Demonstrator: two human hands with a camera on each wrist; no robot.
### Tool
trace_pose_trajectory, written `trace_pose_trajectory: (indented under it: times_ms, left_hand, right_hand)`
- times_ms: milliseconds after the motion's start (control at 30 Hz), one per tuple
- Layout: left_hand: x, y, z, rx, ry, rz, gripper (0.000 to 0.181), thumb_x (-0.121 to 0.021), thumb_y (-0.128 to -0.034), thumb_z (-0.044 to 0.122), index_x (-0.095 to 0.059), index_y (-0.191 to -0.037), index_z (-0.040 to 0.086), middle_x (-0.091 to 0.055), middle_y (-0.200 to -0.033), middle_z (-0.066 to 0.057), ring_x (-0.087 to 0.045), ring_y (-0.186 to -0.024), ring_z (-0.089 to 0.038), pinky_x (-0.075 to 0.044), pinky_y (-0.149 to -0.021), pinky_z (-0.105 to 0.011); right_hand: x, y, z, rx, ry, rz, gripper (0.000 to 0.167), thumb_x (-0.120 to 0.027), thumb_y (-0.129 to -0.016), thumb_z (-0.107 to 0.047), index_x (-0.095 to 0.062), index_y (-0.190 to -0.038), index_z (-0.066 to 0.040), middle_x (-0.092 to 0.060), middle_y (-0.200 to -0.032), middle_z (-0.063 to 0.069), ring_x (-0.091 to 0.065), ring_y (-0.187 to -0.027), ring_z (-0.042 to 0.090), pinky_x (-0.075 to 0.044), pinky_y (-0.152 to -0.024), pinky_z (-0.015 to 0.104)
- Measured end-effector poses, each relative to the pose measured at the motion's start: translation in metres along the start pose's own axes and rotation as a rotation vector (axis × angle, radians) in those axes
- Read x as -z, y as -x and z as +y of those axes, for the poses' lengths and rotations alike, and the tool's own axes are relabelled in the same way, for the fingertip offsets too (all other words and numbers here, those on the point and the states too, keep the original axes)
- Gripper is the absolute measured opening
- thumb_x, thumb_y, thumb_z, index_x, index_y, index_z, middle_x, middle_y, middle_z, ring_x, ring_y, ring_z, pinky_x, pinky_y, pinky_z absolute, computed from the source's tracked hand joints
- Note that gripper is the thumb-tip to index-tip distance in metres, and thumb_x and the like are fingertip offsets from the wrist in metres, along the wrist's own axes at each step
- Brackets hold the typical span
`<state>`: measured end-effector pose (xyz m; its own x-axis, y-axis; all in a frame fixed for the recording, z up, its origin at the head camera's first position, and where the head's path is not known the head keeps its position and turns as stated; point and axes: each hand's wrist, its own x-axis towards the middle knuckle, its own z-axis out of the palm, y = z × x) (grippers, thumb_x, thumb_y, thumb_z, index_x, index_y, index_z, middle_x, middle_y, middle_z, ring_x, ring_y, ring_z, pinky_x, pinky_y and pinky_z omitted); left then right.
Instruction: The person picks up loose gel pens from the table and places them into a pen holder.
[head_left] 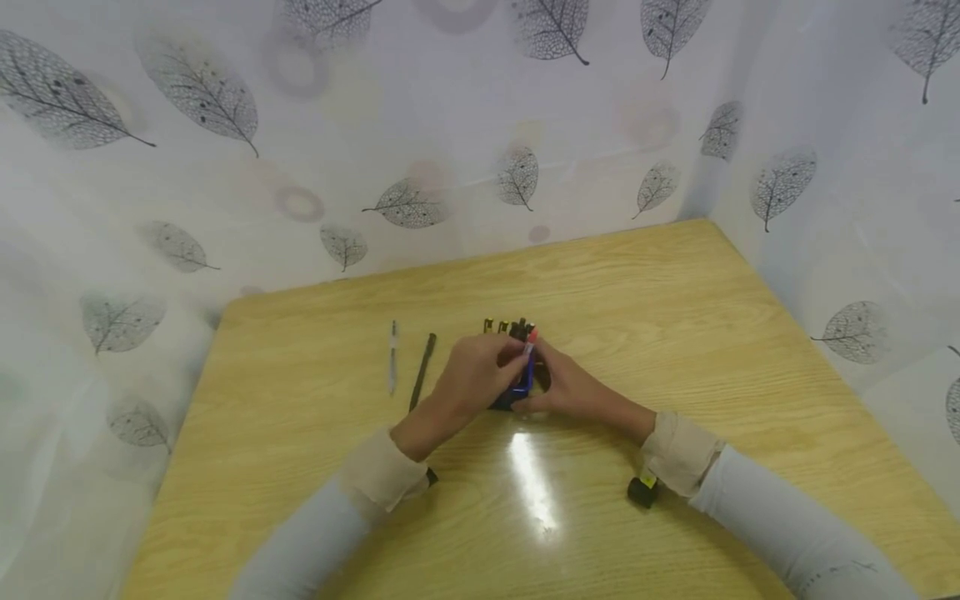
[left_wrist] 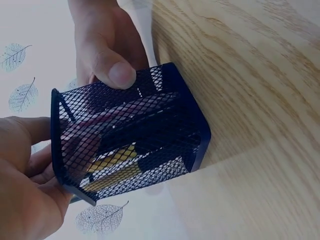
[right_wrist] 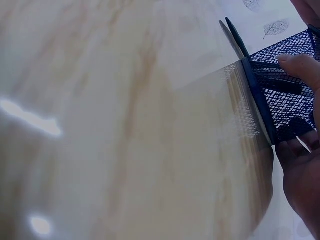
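A dark blue mesh pen holder [left_wrist: 150, 115] stands on the table with several pens inside, some of them gold and black. My right hand [head_left: 570, 387] grips its sides, the thumb pressed on the mesh in the left wrist view and the fingers around the far side in the right wrist view. At the holder's rim, my left hand [head_left: 472, 375] pinches a red-topped pen [head_left: 532, 337]. That pen's lower part seems to be inside the holder, where a reddish shaft shows through the mesh. The left fingertips are partly hidden behind the rim.
Left of the holder, a black pen [head_left: 423, 371] and a thin clear pen [head_left: 392, 358] lie on the wooden table [head_left: 285, 433]. A white leaf-patterned sheet [head_left: 450, 125] hangs behind the table and along its sides.
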<state>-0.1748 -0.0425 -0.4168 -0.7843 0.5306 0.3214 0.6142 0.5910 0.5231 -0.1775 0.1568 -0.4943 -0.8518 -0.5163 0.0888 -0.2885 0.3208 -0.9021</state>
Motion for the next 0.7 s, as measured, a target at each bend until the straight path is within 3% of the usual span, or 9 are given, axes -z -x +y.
trace_pose_trajectory:
  times_ms: [133,333,500,700]
  left_hand:
    - [0.007,0.001,-0.002,-0.035,0.002,0.043,0.018,-0.076,-0.0946,0.018,-0.077,-0.107,0.004,-0.080,-0.096,-0.007,-0.073,-0.080,-0.012,-0.059,-0.070,-0.014]
    - [0.021,0.002,-0.013,-0.115,-0.026,0.196,0.025,-0.080,-0.0902,0.011,-0.073,-0.110,-0.003,-0.076,-0.094,-0.014,-0.071,-0.079,-0.021,-0.063,-0.070,-0.027]
    - [0.032,0.004,-0.027,-0.063,-0.069,0.262,0.029,-0.079,-0.0903,0.013,-0.072,-0.116,-0.001,-0.076,-0.106,-0.016,-0.072,-0.092,-0.028,-0.064,-0.082,-0.035]
    - [0.042,0.005,-0.054,-0.030,-0.092,0.318,0.030,-0.078,-0.0892,0.008,-0.071,-0.115,-0.005,-0.075,-0.107,-0.022,-0.073,-0.087,-0.035,-0.066,-0.076,-0.040]
  right_hand:
    - [0.000,0.000,0.001,0.007,-0.019,-0.002,0.097,-0.093,-0.077,-0.024,-0.035,-0.156,-0.026,-0.058,-0.148,0.001,-0.059,-0.134,0.022,-0.047,-0.118,0.045]
    - [0.000,0.000,-0.001,-0.009,-0.036,-0.002,0.103,-0.093,-0.076,-0.021,-0.032,-0.158,-0.026,-0.060,-0.144,0.003,-0.062,-0.132,0.024,-0.048,-0.117,0.047]
    - [-0.001,0.000,-0.003,-0.027,-0.043,-0.002,0.106,-0.094,-0.075,-0.020,-0.030,-0.159,-0.024,-0.060,-0.145,0.006,-0.061,-0.133,0.027,-0.047,-0.119,0.048]
    - [-0.001,0.000,-0.003,-0.041,-0.047,0.005,0.111,-0.094,-0.073,-0.016,-0.027,-0.161,-0.026,-0.059,-0.147,0.006,-0.061,-0.133,0.027,-0.047,-0.119,0.048]
